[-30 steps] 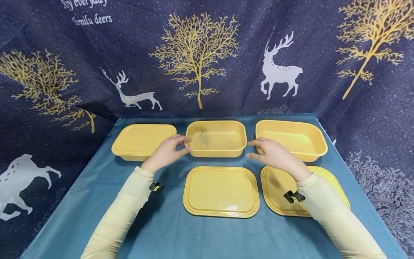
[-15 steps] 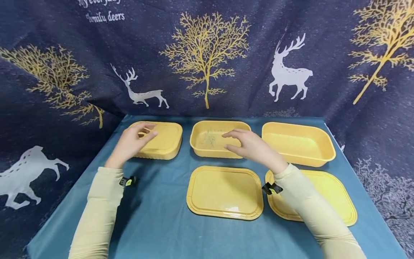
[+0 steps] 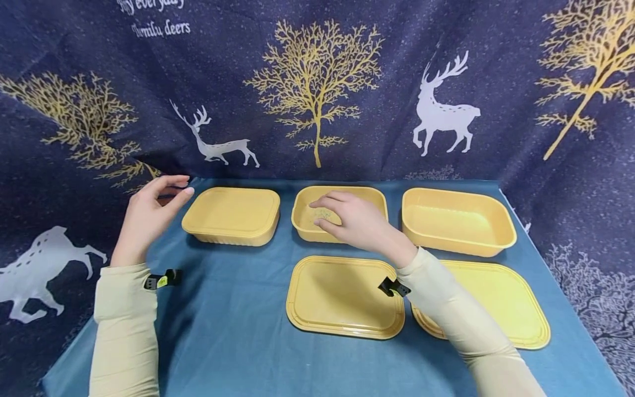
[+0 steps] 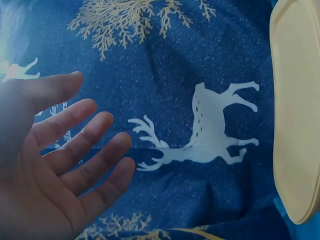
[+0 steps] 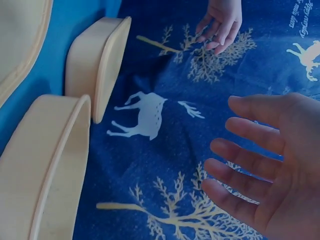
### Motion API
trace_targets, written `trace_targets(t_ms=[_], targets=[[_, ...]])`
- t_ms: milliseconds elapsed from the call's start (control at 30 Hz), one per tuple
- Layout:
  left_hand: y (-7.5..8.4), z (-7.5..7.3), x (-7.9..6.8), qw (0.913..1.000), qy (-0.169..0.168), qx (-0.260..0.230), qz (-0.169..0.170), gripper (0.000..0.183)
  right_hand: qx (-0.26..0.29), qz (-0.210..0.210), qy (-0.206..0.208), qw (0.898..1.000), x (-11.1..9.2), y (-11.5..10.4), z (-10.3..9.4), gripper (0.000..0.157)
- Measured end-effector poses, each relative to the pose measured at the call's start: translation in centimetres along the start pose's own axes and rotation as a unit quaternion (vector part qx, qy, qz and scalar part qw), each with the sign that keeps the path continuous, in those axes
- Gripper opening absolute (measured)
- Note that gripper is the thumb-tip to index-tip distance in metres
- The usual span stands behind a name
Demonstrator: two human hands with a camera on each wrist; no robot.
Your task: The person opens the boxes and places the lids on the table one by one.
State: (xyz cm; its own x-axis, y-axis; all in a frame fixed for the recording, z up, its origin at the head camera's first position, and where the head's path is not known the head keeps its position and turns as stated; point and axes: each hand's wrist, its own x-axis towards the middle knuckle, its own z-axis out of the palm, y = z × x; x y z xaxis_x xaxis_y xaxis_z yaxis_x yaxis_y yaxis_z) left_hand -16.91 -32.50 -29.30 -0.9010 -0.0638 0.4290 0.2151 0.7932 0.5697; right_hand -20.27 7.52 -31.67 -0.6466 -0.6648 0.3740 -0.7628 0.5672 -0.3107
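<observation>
Lidded box [image 3: 231, 212] sits at your eleven o'clock on the blue cloth [image 3: 223, 314], its top covered; the middle box [image 3: 310, 236] stands uncovered at twelve, with dark specks [image 3: 324, 214] on its floor that are too small to name; the right box [image 3: 448, 246] stands uncovered at one; the middle lid [image 3: 337, 298] lies flat just on your side of the middle box, and the right lid [image 3: 501, 303] lies flat on your side of the right box, partly behind your right sleeve [image 3: 456, 303]. The change is in your hands; a second ago both are at the two ends of the middle box, and now your left hand [image 3: 147, 218] hangs between ten and eleven, beyond the lidded box's nine o'clock end and apart from it; it is empty and wide, fingers loosely spread; your right hand [image 3: 354, 220] is over the middle box, also empty, a gap showing between thumb and fingers; the right wrist view shows its fingertips clear of every box; the boxes and lids look unmoved; so this reads, I judge, as a moment between holds, with one box covered, two uncovered, and nothing being carried.
</observation>
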Motion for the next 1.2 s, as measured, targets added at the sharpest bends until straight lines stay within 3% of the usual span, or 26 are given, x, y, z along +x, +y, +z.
trace_targets(t_ms=[233, 433, 733, 1000, 1200], targets=[[-1.4, 0.1, -0.1, 0.9996, 0.008, 0.001, -0.028, 0.047, 0.019, -0.01, 0.011, 1.0, 0.9, -0.2, 1.5, 0.034], [-3.8, 0.8, -0.1, 0.9976, 0.034, 0.011, -0.059, 0.046, -0.003, -0.025, 0.018, 1.0, 2.3, 0.4, 4.1, 0.03], [-8.2, 3.8, 0.1, 0.9884, 0.083, 0.01, -0.127, 0.042, -0.029, -0.015, 0.002, 0.999, 4.6, 1.1, 8.6, 0.035], [-10.7, 6.0, 0.1, 0.9825, 0.026, -0.014, -0.184, 0.054, -0.035, 0.015, -0.037, 0.999, 6.6, 0.7, 11.3, 0.045], [-12.3, 7.0, -0.1, 0.9816, -0.003, -0.024, -0.189, 0.059, -0.024, 0.018, -0.061, 0.998, 7.7, 0.0, 13.2, 0.048]])
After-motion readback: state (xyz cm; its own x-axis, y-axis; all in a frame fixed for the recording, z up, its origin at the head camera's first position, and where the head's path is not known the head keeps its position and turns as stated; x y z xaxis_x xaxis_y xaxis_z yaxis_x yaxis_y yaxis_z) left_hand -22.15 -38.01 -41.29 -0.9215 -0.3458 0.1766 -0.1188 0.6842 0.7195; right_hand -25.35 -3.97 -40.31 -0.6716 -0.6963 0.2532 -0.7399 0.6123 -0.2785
